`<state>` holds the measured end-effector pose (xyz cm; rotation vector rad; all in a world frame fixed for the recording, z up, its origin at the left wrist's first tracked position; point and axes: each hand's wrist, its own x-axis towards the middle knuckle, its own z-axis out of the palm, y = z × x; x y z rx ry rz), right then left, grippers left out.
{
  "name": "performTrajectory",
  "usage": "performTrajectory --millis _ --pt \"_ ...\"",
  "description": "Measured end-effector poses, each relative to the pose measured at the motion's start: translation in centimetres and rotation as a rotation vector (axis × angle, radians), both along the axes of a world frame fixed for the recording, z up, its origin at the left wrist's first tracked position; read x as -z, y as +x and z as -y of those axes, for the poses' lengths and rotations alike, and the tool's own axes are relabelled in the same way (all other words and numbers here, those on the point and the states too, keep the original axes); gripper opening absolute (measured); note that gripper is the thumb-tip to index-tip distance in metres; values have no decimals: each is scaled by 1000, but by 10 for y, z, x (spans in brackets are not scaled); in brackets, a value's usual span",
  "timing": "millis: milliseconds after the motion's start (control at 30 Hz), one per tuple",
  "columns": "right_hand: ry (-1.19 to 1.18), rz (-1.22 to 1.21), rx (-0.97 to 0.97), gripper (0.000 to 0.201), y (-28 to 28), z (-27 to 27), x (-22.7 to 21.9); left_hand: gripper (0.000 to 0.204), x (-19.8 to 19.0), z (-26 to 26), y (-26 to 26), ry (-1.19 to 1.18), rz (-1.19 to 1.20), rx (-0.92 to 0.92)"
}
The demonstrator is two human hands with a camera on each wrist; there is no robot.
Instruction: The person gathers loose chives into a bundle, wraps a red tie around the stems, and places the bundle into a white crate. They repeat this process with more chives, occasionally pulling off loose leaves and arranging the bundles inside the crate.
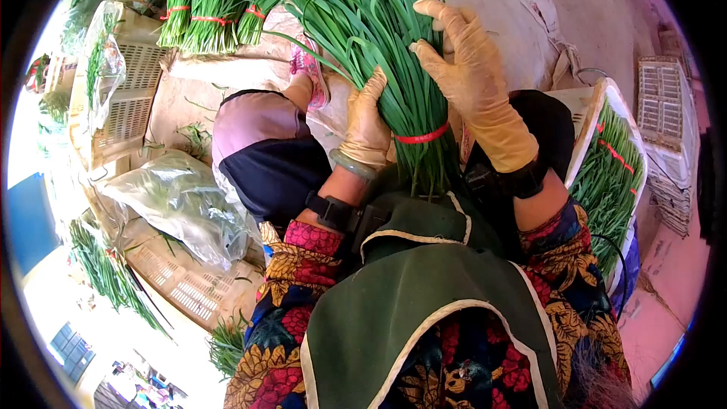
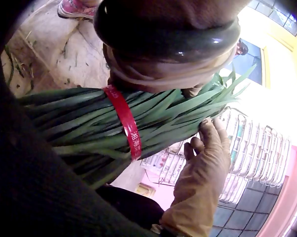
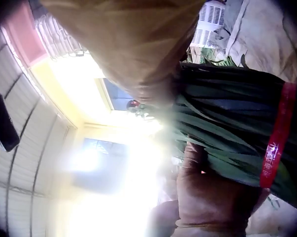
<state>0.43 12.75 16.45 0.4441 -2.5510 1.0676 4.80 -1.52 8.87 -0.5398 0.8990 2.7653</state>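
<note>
A large bunch of garlic chives, bound by a red printed band, stands upright at the person's lap, its cut ends toward the green apron. The gloved left hand grips the bunch from its left side above the band, thumb lying over the leaves. At the right side of the bunch, the gloved right hand has thumb and index finger spread, fingertips at the outer leaves. In the left wrist view, the right hand's fingertips touch the leaf edge. The right wrist view shows the left thumb against the leaves.
Several banded chive bunches lie at the back left. A white container of chives stands on the right, near stacked crates. Left are a plastic crate, a clear plastic bag and loose chives.
</note>
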Motion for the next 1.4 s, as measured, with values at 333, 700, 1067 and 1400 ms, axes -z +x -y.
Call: performTrajectory --millis 333,700,1067,1400 --pt "-271 411 50 50 6 -3 7 41 3 11 -11 37 -3 -26" --pt "-519 721 0 62 -2 11 24 79 -29 20 -2 -200 -294 3" --pt "-585 721 44 58 -6 14 20 61 -18 26 -7 192 -93 -168" --pt "-381 502 -134 67 3 24 18 45 -32 12 -5 -189 -149 -103"
